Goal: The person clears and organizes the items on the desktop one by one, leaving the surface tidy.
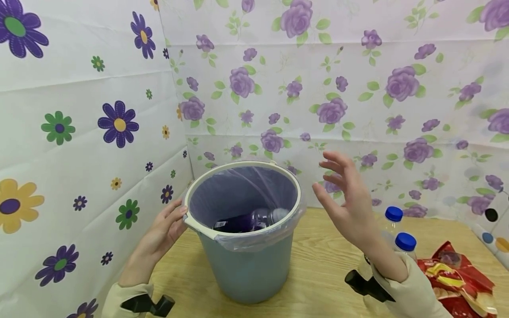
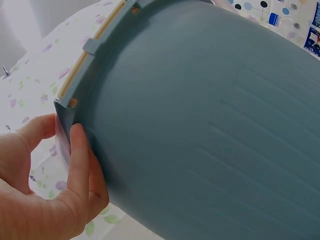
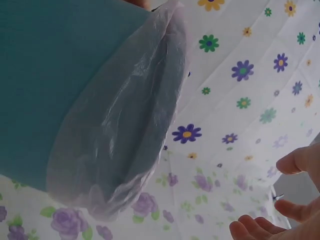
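A blue-grey trash bin [image 1: 248, 265] with a cream rim stands on the wooden table. A thin clear plastic bag [image 1: 254, 240] lines it and folds over the rim; the fold shows large in the right wrist view. Inside lies a clear bottle [image 1: 260, 218] beside something dark with a label. My left hand [image 1: 169, 229] pinches the bin's left edge, thumb on one side and fingers against the outer wall, as the left wrist view shows. To the right of the bin, my right hand [image 1: 350, 207] is raised in the air with fingers spread, holding nothing.
Two clear bottles with blue caps [image 1: 405, 241] stand right of the bin, partly behind my right forearm. Beside them lies a crumpled red snack packet [image 1: 457, 278]. Flower-patterned sheets [image 1: 99, 176] close off the left side and back of the table.
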### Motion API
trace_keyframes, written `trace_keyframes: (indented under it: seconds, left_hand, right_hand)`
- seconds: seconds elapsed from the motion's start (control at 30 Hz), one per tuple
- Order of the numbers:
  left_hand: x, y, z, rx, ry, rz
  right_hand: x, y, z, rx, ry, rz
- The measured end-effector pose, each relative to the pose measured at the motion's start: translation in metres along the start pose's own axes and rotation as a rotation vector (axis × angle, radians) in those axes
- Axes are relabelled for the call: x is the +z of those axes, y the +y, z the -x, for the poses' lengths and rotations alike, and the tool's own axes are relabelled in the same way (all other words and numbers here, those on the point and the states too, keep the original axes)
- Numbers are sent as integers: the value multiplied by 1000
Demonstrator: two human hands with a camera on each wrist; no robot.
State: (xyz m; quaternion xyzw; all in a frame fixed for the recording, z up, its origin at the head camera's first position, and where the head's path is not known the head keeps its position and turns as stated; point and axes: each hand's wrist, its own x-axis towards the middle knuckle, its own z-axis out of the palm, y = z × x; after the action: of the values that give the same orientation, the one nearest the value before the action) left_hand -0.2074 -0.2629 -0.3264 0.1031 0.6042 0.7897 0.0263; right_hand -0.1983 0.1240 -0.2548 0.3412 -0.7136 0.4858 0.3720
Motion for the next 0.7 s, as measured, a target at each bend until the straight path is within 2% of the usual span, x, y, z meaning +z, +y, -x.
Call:
trace_keyframes:
  seconds: [0.43, 0.7]
  left_hand:
    - [1, 1, -1, -7, 5, -4]
    - [0, 0, -1, -11, 5, -5]
  right_hand:
    - [-33, 21, 29, 34, -35, 205]
    - [-48, 24, 42, 62, 8, 210]
